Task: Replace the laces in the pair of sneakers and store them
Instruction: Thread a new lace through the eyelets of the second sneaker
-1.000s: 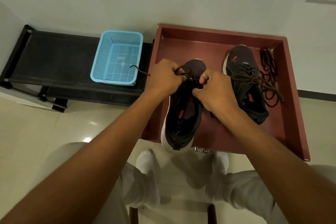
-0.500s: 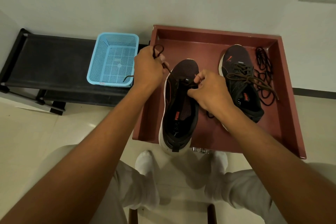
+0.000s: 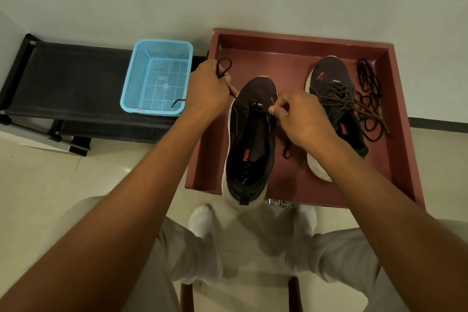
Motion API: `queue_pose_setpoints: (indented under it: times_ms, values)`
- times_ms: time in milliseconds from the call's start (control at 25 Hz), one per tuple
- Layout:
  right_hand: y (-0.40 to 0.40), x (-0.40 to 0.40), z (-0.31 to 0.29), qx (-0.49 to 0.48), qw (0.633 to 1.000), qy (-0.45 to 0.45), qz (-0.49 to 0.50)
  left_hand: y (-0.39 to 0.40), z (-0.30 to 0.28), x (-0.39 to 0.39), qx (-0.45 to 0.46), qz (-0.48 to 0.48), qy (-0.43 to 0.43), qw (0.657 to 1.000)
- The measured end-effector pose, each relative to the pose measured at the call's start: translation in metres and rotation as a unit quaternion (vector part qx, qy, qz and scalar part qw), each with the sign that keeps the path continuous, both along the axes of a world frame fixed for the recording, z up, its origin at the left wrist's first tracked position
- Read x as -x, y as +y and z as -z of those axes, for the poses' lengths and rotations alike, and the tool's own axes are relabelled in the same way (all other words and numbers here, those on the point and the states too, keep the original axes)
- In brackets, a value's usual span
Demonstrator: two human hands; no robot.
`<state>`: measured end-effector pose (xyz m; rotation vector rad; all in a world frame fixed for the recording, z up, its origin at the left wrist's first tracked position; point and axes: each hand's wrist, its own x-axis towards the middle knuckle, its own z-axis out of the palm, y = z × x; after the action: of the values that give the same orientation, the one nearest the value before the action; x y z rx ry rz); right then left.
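Head view: L hand [image 3: 206,88] grips a dark brown lace [image 3: 224,68] looped above its knuckles (one end trails over the light-blue perforated plastic basket [image 3: 157,76]). R hand [image 3: 301,115] pinches the lace at the near dark mesh sneaker [image 3: 249,144], heel overhanging the red-brown wooden tray [image 3: 402,119]. Second laced dark sneaker [image 3: 331,99] lies beside loose black laces [image 3: 368,101].

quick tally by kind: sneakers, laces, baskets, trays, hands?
Sneakers: 2, near sneaker, far sneaker
Laces: 3, brown lace being pulled, brown lace in far sneaker, loose black lace
Baskets: 1, blue basket
Trays: 1, red tray
Hands: 2, left hand, right hand
Total: 9
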<state>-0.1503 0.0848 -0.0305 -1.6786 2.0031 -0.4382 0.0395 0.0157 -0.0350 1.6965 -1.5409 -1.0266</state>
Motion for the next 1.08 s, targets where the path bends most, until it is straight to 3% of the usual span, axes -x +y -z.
queue_pose_setpoints:
  times_ms: [200, 440, 760, 1080]
  values:
    - [-0.004, 0.012, -0.009, -0.078, 0.994, -0.080, 0.015, 0.003, 0.002, 0.001, -0.003, 0.000, -0.008, 1.000]
    - [-0.003, 0.011, -0.002, -0.018, 0.984, -0.159, 0.084, 0.015, 0.009, 0.005, -0.071, 0.041, -0.031, 0.996]
    - [0.000, 0.012, 0.001, -0.075, 0.989, -0.105, 0.075, 0.016, 0.009, 0.006, -0.091, 0.064, -0.056, 0.992]
    - [-0.004, 0.025, -0.015, -0.130, 0.957, -0.241, 0.096, 0.012, 0.011, 0.004, -0.104, 0.071, -0.050, 0.991]
